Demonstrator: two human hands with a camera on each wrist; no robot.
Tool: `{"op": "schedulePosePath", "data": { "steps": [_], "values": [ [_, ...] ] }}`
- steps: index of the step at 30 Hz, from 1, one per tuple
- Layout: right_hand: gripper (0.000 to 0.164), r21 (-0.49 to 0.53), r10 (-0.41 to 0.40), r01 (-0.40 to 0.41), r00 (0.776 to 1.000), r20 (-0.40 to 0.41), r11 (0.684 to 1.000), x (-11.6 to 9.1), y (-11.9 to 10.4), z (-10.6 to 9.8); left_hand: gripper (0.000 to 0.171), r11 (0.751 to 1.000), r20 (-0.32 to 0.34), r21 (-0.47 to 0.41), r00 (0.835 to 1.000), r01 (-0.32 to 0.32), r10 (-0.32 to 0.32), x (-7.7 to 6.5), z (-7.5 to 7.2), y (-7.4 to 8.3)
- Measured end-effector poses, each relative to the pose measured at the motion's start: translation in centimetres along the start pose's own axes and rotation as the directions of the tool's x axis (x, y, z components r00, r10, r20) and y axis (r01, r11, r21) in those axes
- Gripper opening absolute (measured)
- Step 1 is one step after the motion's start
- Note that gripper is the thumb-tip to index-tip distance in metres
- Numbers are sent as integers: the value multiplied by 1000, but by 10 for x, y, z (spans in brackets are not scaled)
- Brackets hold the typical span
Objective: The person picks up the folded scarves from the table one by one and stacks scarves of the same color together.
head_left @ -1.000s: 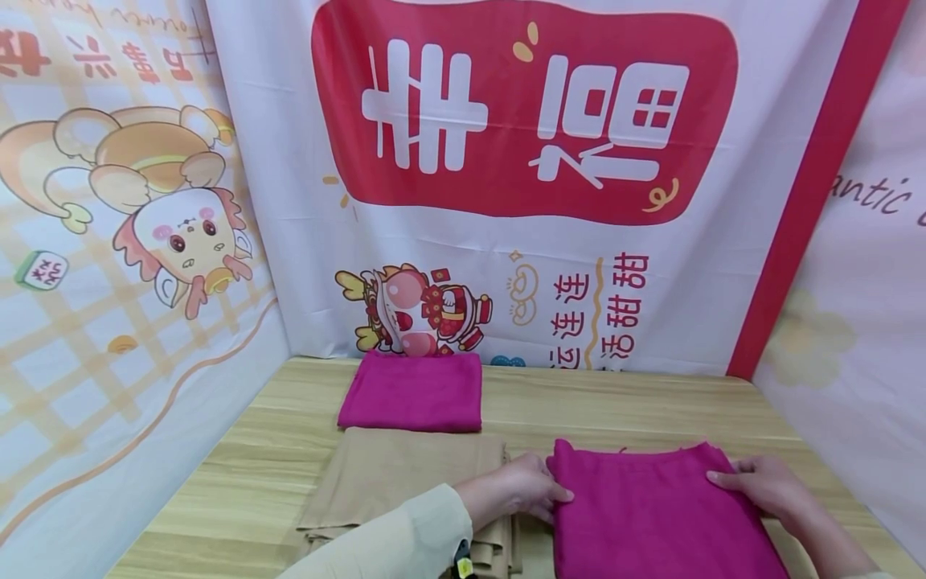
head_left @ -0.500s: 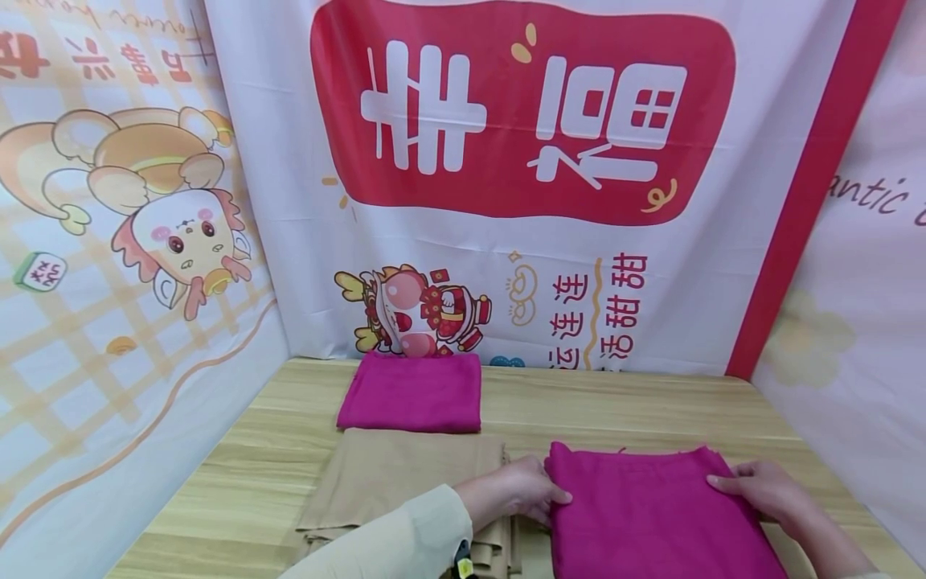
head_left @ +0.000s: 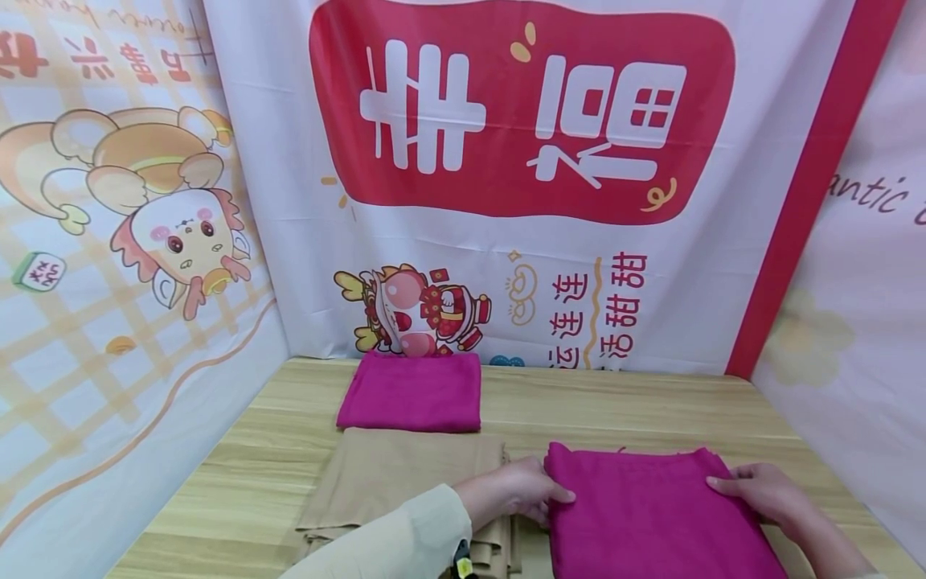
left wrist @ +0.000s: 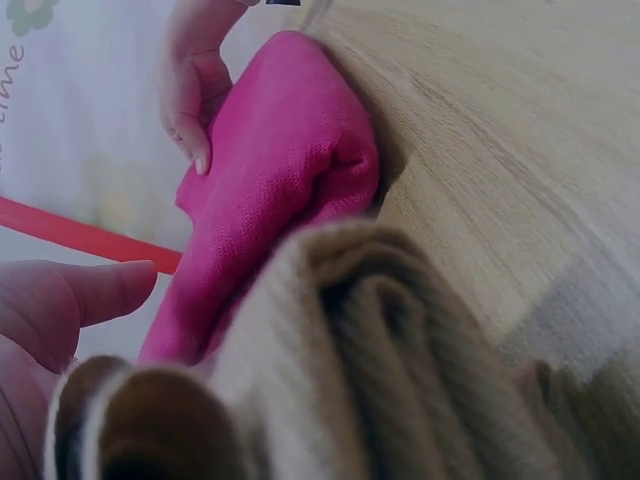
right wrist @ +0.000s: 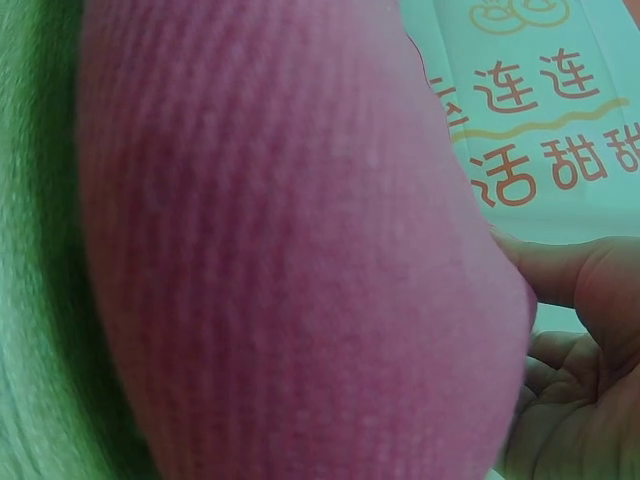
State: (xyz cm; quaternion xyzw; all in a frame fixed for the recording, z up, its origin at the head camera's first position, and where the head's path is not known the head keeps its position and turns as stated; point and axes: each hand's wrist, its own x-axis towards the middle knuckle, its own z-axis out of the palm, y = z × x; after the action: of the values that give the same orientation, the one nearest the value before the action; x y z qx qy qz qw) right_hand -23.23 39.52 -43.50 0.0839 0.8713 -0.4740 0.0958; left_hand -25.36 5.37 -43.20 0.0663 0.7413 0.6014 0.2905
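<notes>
Left grip (head_left: 526, 490): closed to a pinch on the folded magenta cloth (head_left: 654, 519); thumb on top of its left border, other fingers down behind the edge.
Right grip (head_left: 763, 486): also drawn in on that cloth, at the right border; thumb above, gap no wider than the layers held.
Folded magenta cloth: directly between the two grips, reaching from one to the other; near end runs out of the head view. Cannot tell whether it lies fully on the desk (head_left: 615, 402) or is partly raised.
Far edge: just beyond both thumbs; dips slightly between the corners, a thin loose strand near the middle.
Beige pile (head_left: 412, 470): just left of the left grip, several layers; sleeve (head_left: 394, 539) crosses over its near part. Contact with the knuckles unclear.
Second magenta cloth (head_left: 412, 394): beyond and left of the left grip, lying flat, well apart from the right grip.
Work in hand, my reading: steadying the folded cloth by its sides.
Tension: light, even outward pull should flatten the dip; pulling harder on one side would likely skew the folds.
Pinch: best to take every layer at both borders; a missed inner layer could slide out.
Left clearance: tight, so the knuckles could drag the beige layers.
</notes>
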Motion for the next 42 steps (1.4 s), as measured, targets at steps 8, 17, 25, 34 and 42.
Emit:
{"op": "schedulePosePath", "data": {
  "steps": [8,17,25,34,42],
  "values": [
    [44,-8,5,-5,1000,-5,1000,1,1,0,24,1000,42,9,999,1,-1,-3,-3,4],
    [50,-68,-2,0,1000,-30,998,0,-2,-1,28,1000,25,17,1000,17,-18,-7,-4,9],
    [53,-137,-12,7,999,-41,991,-5,-12,-3,37,999,22,19,999,27,-27,-7,-6,14],
    [53,-201,-62,50,997,-53,978,-7,-20,-6,41,998,-4,61,1000,29,-29,-11,-7,21],
    [60,-205,-97,83,994,-58,975,-7,-27,-12,38,998,-9,56,999,40,-40,-20,-11,32]
  ]
}}
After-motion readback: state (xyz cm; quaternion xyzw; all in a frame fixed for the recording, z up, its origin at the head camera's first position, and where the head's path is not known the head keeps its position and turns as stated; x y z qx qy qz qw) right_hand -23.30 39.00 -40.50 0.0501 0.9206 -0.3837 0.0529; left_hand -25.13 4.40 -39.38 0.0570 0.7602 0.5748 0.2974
